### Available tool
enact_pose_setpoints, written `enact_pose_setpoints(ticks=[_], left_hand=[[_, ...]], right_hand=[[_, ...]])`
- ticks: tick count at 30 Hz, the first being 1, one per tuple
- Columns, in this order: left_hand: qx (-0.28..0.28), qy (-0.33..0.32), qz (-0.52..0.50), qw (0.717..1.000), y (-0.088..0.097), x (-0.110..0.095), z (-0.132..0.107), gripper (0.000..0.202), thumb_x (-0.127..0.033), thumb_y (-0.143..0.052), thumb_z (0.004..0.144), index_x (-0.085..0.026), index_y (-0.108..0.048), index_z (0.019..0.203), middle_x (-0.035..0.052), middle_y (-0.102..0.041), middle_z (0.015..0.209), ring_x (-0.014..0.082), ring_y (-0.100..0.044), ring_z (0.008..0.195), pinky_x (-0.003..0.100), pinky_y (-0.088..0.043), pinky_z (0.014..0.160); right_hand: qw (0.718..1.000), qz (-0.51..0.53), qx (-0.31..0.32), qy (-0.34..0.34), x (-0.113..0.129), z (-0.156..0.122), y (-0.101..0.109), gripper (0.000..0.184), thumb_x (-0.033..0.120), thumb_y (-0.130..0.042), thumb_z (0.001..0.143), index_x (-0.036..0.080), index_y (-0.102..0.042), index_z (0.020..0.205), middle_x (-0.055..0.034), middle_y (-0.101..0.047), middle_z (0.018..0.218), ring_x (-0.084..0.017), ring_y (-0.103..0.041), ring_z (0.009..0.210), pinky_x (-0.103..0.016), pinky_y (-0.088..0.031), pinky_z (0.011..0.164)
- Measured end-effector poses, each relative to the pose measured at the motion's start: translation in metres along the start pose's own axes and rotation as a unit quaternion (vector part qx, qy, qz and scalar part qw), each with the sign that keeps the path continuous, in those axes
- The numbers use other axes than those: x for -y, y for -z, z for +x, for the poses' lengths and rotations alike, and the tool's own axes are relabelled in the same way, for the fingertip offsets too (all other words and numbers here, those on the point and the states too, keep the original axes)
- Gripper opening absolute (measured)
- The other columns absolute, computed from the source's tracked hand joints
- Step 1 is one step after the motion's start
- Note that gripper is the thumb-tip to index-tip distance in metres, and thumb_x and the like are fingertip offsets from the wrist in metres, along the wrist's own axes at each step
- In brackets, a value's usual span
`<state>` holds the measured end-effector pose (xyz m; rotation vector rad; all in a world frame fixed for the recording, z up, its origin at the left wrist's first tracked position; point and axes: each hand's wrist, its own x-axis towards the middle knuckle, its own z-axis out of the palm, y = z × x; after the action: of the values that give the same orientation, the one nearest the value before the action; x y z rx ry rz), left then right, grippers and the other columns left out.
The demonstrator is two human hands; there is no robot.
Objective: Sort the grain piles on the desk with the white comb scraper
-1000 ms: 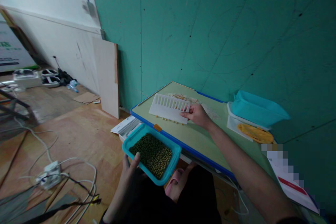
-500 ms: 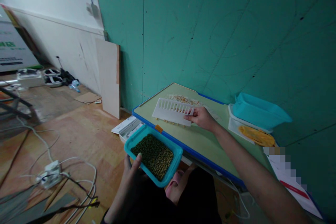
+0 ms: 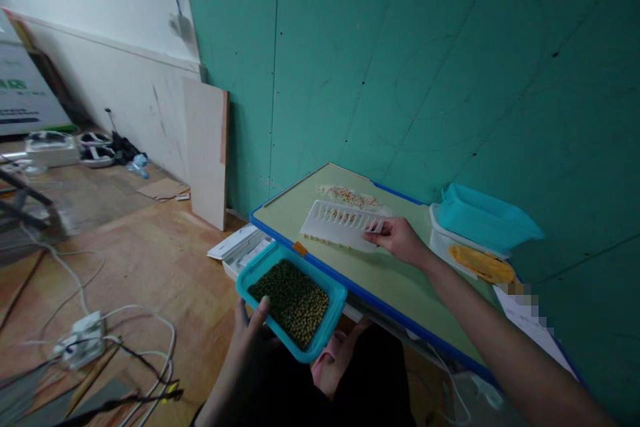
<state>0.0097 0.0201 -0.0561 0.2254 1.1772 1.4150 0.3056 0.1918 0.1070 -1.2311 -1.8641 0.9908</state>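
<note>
My left hand [image 3: 254, 327] grips the near-left rim of a turquoise plastic tray [image 3: 327, 333], thumb over the edge. Dark green beans [image 3: 277, 290] fill its left part and yellowish beans [image 3: 313, 312] its right part. The tray is held below the front edge of a small table [image 3: 395, 273]. My right hand [image 3: 395, 239] pinches the right end of a white slotted scraper [image 3: 333, 230], held low and tilted over the tabletop. A line of pale beans [image 3: 325, 240] lies along its lower edge. Behind the scraper is a scattered patch of small grains [image 3: 350, 196].
At the table's right stand a turquoise basket [image 3: 485, 217], a yellow folded item [image 3: 481, 264] and white papers [image 3: 527, 320]. A green wall [image 3: 320, 80] borders the back. White boxes [image 3: 240, 247] stand left of the tray; a power strip [image 3: 85, 340] and cables lie on the floor.
The scraper in my right hand has moved slightly right and toward the table's front edge, with beans along its lower edge. My left hand holds the tray nearly still. The view has shifted a little.
</note>
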Motion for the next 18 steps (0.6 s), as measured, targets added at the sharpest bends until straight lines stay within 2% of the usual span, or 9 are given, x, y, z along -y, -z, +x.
enact_pose_setpoints(ticks=[5, 11, 18], left_hand=[[-0.006, 0.009, 0.018, 1.0, -0.002, 0.0, 0.0, 0.086, -0.05, -0.083, 0.097, -0.043, -0.036, 0.169, 0.0178, -0.071, 0.153, 0.0381, -0.084, 0.121, 0.056, -0.072, 0.095], [0.006, -0.003, 0.017, 1.0, -0.002, 0.001, -0.001, 0.093, -0.055, -0.087, 0.093, -0.041, -0.035, 0.169, 0.0178, -0.078, 0.141, 0.0409, -0.085, 0.116, 0.056, -0.072, 0.089], [0.011, -0.003, 0.015, 1.0, 0.0, 0.007, 0.002, 0.094, -0.056, -0.09, 0.09, -0.042, -0.038, 0.168, 0.018, -0.076, 0.145, 0.04, -0.086, 0.115, 0.058, -0.072, 0.091]], right_hand=[[1.0, -0.003, -0.004, -0.01, -0.001, -0.006, 0.005, 0.053, 0.065, -0.101, 0.061, 0.018, -0.081, 0.076, -0.0065, -0.079, 0.074, -0.029, -0.079, 0.076, -0.043, -0.068, 0.075], [0.999, -0.02, -0.021, -0.019, 0.003, -0.021, 0.015, 0.05, 0.064, -0.101, 0.061, 0.02, -0.082, 0.075, -0.0056, -0.08, 0.072, -0.028, -0.079, 0.072, -0.042, -0.067, 0.074], [0.997, -0.06, -0.049, -0.001, 0.007, -0.049, 0.026, 0.06, 0.081, -0.094, 0.065, 0.023, -0.083, 0.073, -0.0067, -0.083, 0.072, -0.03, -0.081, 0.069, -0.041, -0.068, 0.071]])
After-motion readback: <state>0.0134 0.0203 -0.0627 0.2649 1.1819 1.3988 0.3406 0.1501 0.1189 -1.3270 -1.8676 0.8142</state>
